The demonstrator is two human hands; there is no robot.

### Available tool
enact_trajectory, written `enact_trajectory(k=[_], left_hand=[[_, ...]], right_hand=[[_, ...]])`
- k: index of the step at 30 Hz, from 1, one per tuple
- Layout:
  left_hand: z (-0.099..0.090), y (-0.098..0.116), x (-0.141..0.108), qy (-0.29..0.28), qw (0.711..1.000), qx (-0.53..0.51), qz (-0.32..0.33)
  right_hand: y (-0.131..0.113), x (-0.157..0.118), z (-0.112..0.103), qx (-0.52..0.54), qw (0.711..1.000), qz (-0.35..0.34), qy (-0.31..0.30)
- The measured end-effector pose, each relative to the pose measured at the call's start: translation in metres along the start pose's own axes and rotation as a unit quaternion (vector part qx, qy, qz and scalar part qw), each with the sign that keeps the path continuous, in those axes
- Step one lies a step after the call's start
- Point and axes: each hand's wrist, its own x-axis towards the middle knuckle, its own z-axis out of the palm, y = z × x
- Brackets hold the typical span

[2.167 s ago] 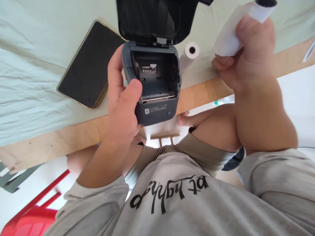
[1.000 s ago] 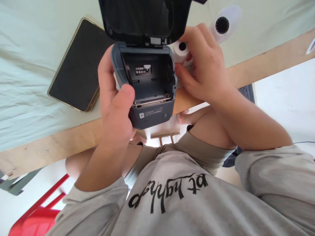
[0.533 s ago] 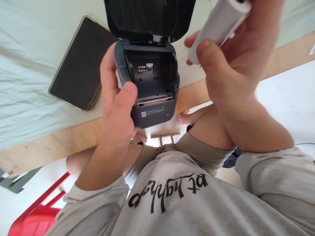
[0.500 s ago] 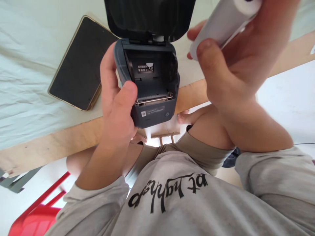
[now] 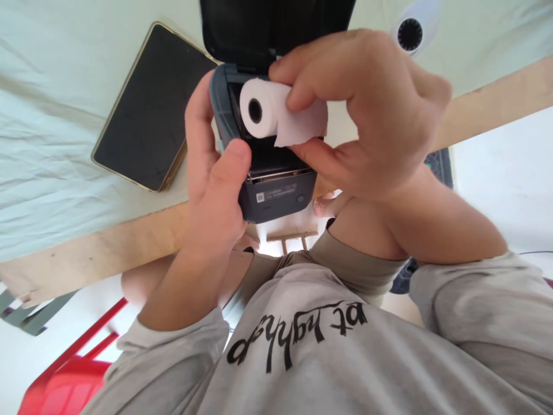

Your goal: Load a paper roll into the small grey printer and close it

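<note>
My left hand (image 5: 218, 173) grips the left side of a small dark blue label printer (image 5: 276, 199), thumb on its front rim. The printer's black lid (image 5: 276, 26) stands raised, and its paper bay is partly covered by my right hand. Between the thumb and fingers of my right hand (image 5: 367, 109) is a white paper roll (image 5: 263, 109), lying sideways at the mouth of the bay. Its dark core faces left, and a loose paper edge hangs at the front. Whether the roll touches the bay floor I cannot tell.
A dark tablet (image 5: 151, 109) with a gold edge lies on the pale green cloth (image 5: 52, 144) to the left. Another white roll (image 5: 421, 29) with a dark core is at the back right. A wooden table edge (image 5: 129, 230) runs in front, and a red chair (image 5: 73, 380) stands below left.
My right hand has moved left and down, bringing the paper roll from beside the printer to its open bay. The other roll at the back right has come into view. The printer shifted slightly right.
</note>
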Motion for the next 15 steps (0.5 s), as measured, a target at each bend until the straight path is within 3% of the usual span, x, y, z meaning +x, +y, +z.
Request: enact_trajectory(k=[3,15], left_hand=[[0.003,0.003,-0.002,0.005,1.000,-0.002,-0.003],[0.000,0.002,0.002,-0.006,1.000,0.010,-0.019]], right_hand=[[0.009,0.000,0.004,-0.049,0.994,-0.088,0.038],[0.024,0.001,0.011,-0.065,0.990,-0.122,0.033]])
